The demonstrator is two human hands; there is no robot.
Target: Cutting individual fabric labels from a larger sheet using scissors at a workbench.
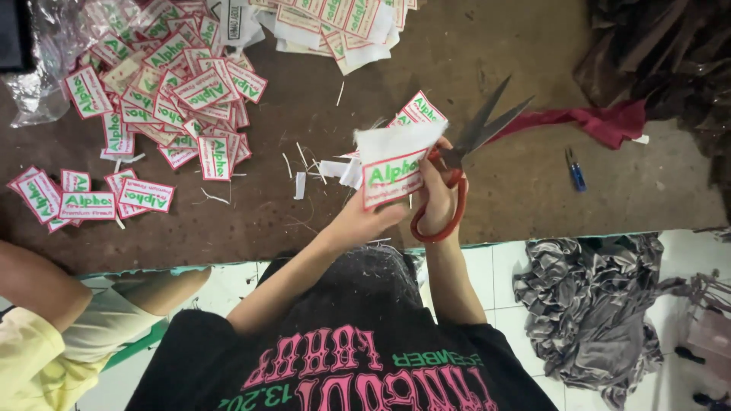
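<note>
Pinching a woven label strip (394, 169) above the table edge, left hand (364, 221) grips its lower corner; right hand (435, 199) clenches red-handled scissors (464, 148), blades apart. Judged light, limp; hold near the cut line. Cut labels (179, 95) lie left

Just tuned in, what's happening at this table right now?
A person is cutting fabric labels apart. The left hand holds a white label with a red border up over the brown table, and the right hand works red-handled scissors, blades open, at its edge. A heap of cut labels lies at the left, with thin white trimmings scattered near the middle. A red cloth and a small blue tool lie to the right. Another person's arm shows at the lower left.
</note>
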